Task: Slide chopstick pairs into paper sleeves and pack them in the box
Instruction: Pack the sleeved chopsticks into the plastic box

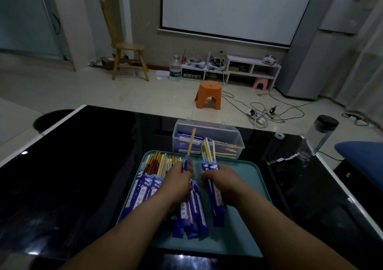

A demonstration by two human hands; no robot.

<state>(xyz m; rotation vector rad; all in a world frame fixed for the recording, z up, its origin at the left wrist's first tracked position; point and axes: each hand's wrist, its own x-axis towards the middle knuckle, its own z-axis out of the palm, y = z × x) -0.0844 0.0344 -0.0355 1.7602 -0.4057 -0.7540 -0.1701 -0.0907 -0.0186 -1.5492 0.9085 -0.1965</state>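
Left hand point(178, 179) seemingly around sleeved chopstick point(192, 143)

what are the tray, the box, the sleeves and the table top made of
Tray: probably plastic, matte teal, with a moulded rounded rim.
Box: clear plastic, slightly cloudy; its contents show through the wall.
Sleeves: paper by the look, flat, printed blue and white.
Table top: glass or lacquer, gloss black; it mirrors lights.

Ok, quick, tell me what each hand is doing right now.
Left hand: grips one sleeved chopstick pair.
Right hand: grips a bundle of sleeved chopsticks.
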